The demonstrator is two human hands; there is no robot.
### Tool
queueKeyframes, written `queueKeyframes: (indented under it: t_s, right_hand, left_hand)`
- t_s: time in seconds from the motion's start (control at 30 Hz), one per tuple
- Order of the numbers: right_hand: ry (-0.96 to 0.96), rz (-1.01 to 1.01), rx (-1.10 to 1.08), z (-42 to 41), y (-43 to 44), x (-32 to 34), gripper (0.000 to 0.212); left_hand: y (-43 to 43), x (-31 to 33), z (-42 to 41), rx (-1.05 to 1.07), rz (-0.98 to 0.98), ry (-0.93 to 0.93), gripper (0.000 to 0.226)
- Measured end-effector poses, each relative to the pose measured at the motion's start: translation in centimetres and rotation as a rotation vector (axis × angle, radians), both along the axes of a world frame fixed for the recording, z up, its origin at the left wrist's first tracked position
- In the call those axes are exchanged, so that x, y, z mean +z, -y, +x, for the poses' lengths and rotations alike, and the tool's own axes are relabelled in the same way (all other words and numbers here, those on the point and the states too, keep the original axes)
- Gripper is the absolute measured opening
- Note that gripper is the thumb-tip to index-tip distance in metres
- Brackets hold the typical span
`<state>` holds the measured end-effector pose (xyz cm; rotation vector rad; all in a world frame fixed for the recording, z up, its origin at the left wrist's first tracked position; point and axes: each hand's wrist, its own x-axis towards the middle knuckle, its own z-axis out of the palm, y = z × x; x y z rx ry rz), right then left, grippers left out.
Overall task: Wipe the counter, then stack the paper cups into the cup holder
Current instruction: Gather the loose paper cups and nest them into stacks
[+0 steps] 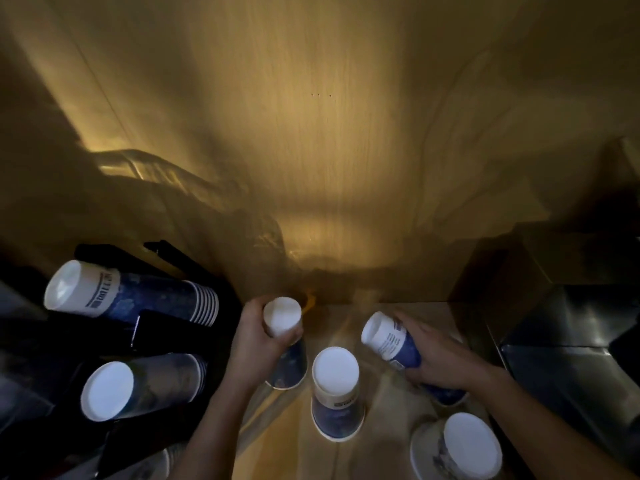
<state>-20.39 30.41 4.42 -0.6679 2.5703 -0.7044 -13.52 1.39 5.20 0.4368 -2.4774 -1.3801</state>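
Left cup [282, 320]: upside down, base up, axis near vertical, over counter [301, 452]; left hand [258, 336] fingers wrapped round it. Right cup [389, 341]: tilted, base toward upper left; right hand [438, 360] closed on it. Risk: elbow knocks free inverted cup [336, 389]; misaligned nesting jams against holder stack [131, 296].

Two bare forearms entered from the bottom edge of the head view, and no sleeve, cuff or glove showed on either one up to where the frame cut them off. The left hand [258, 336] was bare, with no ring or band that could be made out in the dim amber light. The right hand [438, 358] was likewise uncovered, its wrist carrying no watch or strap. Fingernails were too dark and blurred to tell anything about.
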Motion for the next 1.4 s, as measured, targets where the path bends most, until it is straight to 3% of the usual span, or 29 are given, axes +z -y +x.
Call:
queueKeyframes:
  t_s: [0.2, 0.37, 0.53, 0.63, 0.73, 0.97, 1.1, 1.2, 1.3, 1.4]
  right_hand:
    - [-0.223, -0.076, -0.070, 0.0, 0.8, 3.0, 0.108]
    - [-0.344, -0.462, -0.148, -0.5, 2.3, 6.7, 0.090]
    - [-0.552, -0.705, -0.003, 0.1, 5.8, 8.6, 0.097]
    - [-0.576, -0.820, 0.071, 0.3, 8.3, 9.0, 0.091]
    - [-0.476, -0.872, 0.104, 0.3, 10.5, 8.9, 0.087]
    - [-0.085, -0.595, 0.140, -0.2, 13.5, 6.1, 0.083]
    - [-0.148, -0.237, 0.333, -1.3, 13.1, 4.2, 0.061]
    - [-0.074, -0.064, 0.453, -2.0, 12.8, 3.2, 0.062]
    - [-0.067, -0.078, 0.455, -2.5, 13.1, 3.3, 0.057]
    - [-0.062, -0.098, 0.458, -2.6, 13.7, 3.7, 0.049]
  left_hand:
    - [-0.1, -1.1, 0.7, 0.008, 0.085, 0.002, 0.063]
    - [-0.4, -1.4, 1.3, 0.006, 0.152, -0.014, 0.057]
    - [-1.0, -2.2, 1.2, 0.065, 0.197, -0.038, 0.059]
    - [-1.1, -2.1, 1.4, 0.038, 0.193, -0.039, 0.056]
    - [-0.9, -2.0, 1.7, -0.002, 0.175, -0.019, 0.054]
    - [-0.3, -2.2, 2.6, -0.037, 0.273, 0.089, 0.070]
    - [0.7, -3.0, 3.2, -0.094, 0.107, 0.120, 0.058]
    - [1.2, -2.7, 3.1, 0.172, 0.236, 0.211, 0.049]
    - [1.3, -1.5, 2.8, 0.217, 0.241, -0.007, 0.029]
    - [1.0, 0.1, 2.2, 0.120, 0.102, -0.117, 0.030]
